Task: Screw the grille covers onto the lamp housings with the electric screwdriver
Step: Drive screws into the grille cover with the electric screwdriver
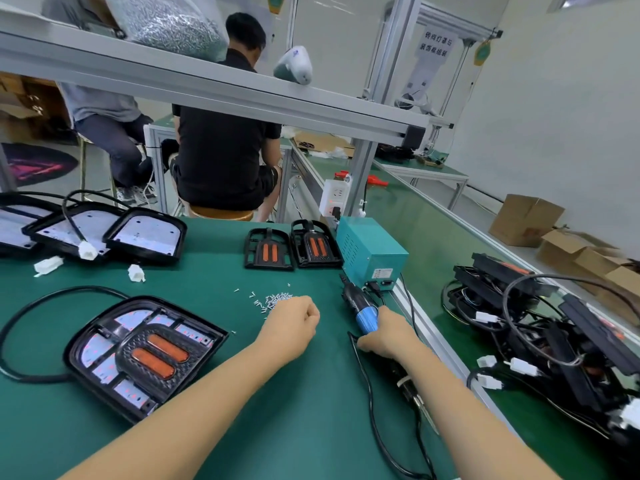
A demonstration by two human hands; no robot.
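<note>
On the green bench, head view: I'm fetching screws with the driver in hand, nothing driven yet as far as I can tell.

Left hand [294,320] is curled at the near edge of the loose screw pile [273,299]; can't tell if a screw is pinched, fingertips are hidden. Right hand [384,332] is wrapped round the electric screwdriver [360,306] just near of the teal power box [370,251], bit pointing far. Lamp housing [145,351] with grille cover [152,351] seated sits near left, well apart from both hands. Two spare grille covers [292,249] far centre, bare housings [90,233] far left. Risks, my read: fumbling a screw off the mat; the driver cord [374,420] trailing near right snagging as I swing left; cover shifting off its holes before the first screw bites, cross-threading.
</note>
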